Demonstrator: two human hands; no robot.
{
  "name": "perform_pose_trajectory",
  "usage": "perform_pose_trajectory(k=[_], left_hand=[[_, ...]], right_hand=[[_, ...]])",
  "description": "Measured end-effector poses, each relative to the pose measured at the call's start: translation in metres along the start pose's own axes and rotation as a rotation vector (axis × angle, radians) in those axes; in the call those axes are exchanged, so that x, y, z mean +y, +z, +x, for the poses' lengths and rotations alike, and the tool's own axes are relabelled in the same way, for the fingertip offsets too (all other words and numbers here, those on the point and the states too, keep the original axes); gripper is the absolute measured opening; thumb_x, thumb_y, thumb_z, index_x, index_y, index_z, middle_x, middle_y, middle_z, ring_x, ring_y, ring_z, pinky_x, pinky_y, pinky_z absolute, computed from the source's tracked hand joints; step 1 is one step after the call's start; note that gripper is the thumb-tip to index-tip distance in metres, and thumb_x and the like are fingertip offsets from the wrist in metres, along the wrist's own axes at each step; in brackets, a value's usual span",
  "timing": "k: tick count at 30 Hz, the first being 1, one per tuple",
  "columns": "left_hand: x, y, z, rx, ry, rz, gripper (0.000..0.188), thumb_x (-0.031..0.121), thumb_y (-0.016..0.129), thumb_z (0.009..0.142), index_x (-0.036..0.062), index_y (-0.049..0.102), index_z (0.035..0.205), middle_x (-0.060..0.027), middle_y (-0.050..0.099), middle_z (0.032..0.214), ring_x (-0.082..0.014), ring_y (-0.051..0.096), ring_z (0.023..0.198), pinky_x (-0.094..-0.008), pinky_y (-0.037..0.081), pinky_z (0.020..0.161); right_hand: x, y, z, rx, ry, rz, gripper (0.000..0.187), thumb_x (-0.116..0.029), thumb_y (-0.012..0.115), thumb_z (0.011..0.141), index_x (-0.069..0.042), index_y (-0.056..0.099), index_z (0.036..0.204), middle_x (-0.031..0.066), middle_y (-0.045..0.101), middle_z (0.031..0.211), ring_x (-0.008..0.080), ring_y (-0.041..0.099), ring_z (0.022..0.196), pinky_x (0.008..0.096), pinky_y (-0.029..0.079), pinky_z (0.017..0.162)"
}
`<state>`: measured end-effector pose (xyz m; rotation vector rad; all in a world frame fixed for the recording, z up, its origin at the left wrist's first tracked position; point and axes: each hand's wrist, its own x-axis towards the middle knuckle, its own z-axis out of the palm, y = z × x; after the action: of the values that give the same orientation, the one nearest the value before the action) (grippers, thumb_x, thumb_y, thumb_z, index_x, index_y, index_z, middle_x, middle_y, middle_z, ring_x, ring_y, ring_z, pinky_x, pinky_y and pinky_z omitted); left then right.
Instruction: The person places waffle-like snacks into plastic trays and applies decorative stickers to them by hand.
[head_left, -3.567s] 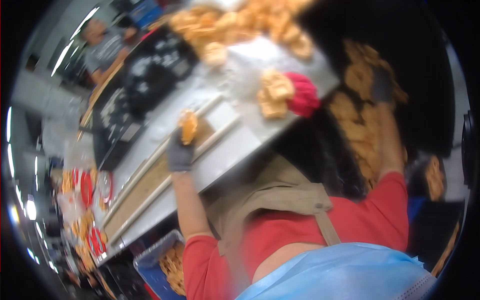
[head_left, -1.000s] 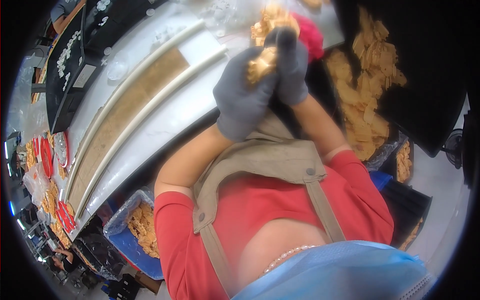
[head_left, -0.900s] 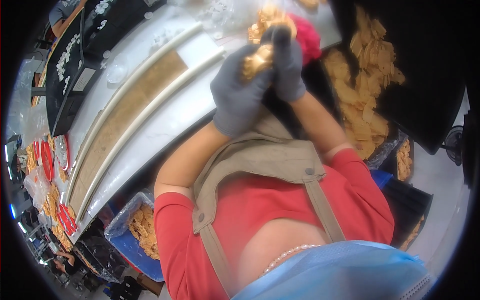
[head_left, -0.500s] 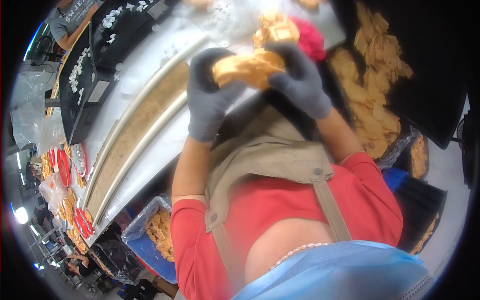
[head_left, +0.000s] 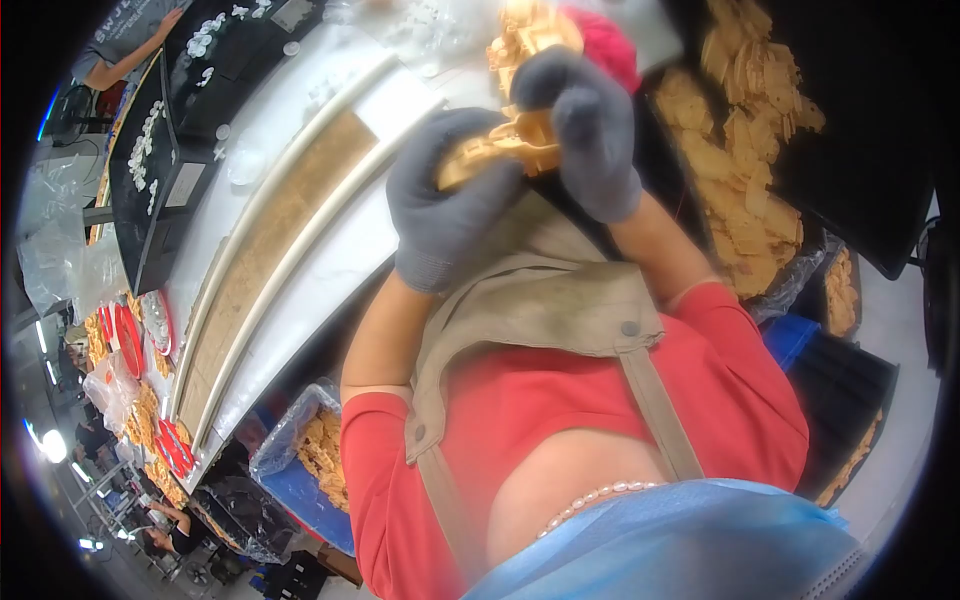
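Observation:
Both my hands wear grey gloves and are raised over the near edge of the white worktable [head_left: 340, 240]. A yellow-orange moulded plastic part [head_left: 500, 148] is between them. My left hand [head_left: 445, 195] is closed around its left end, thumb along the near side. At the part's right end my right hand [head_left: 592, 135] has its fingers curled in against it; its fingertips are partly hidden. Just beyond the hands lie more yellow-orange plastic parts [head_left: 530, 35], beside a bright pink bundle [head_left: 608, 48].
A brown board between two pale rails [head_left: 270, 235] runs along the table at left. Black bins [head_left: 150, 210] hold small white pieces. Many yellow-orange parts [head_left: 745, 190] are heaped at right. A blue, plastic-lined bin [head_left: 315, 495] stands lower left. Another person's arm [head_left: 135, 60] shows upper left.
The plastic part has been tilted and turned between my hands. My right hand has curled in closer with its back more upright; my left has shifted slightly right and down.

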<state>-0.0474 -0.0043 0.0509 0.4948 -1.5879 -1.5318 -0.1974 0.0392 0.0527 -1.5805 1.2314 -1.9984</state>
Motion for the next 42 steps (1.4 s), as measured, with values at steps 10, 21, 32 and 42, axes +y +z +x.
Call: perform_pose_trajectory(k=[10,21,32,42], left_hand=[[-0.008,0.011,-0.003,0.052,0.185,0.276,0.024,0.005,0.071,0.074,0.0011,0.063,0.096,-0.0084,0.061,0.087,-0.0157,0.058,0.075,-0.0266,0.047,0.068],[-0.04,0.03,0.048,0.044,-0.092,0.138,0.043,0.03,0.059,0.088,0.0,0.051,0.117,-0.0097,0.056,0.104,-0.0137,0.053,0.093,-0.0262,0.044,0.08],[-0.056,0.066,0.084,-0.14,-0.611,-0.56,0.033,0.019,0.056,0.087,0.0015,0.051,0.115,-0.0124,0.058,0.105,-0.0253,0.062,0.087,-0.0373,0.053,0.073],[-0.032,0.058,0.058,0.001,-0.461,-0.472,0.047,0.022,0.063,0.084,0.0064,0.043,0.124,-0.0095,0.052,0.117,-0.0228,0.055,0.103,-0.0356,0.05,0.082]], right_hand=[[0.011,-0.007,-0.014,-0.014,0.16,-0.052,0.036,-0.035,0.057,0.09,-0.001,0.054,0.077,0.0048,0.052,0.069,0.011,0.048,0.065,0.0245,0.041,0.06],[0.009,-0.067,0.01,-0.044,0.543,-0.07,0.042,-0.033,0.068,0.08,-0.001,0.057,0.106,0.0068,0.063,0.093,0.0152,0.06,0.087,0.0288,0.048,0.077],[0.035,-0.098,0.033,0.064,0.696,-0.055,0.049,-0.03,0.071,0.077,0.004,0.057,0.108,0.0112,0.062,0.099,0.0164,0.059,0.089,0.0267,0.047,0.081],[0.017,-0.068,0.032,-0.019,0.667,0.526,0.061,-0.017,0.065,0.078,-0.003,0.037,0.131,0.0117,0.052,0.118,0.0192,0.055,0.104,0.0309,0.049,0.085]])
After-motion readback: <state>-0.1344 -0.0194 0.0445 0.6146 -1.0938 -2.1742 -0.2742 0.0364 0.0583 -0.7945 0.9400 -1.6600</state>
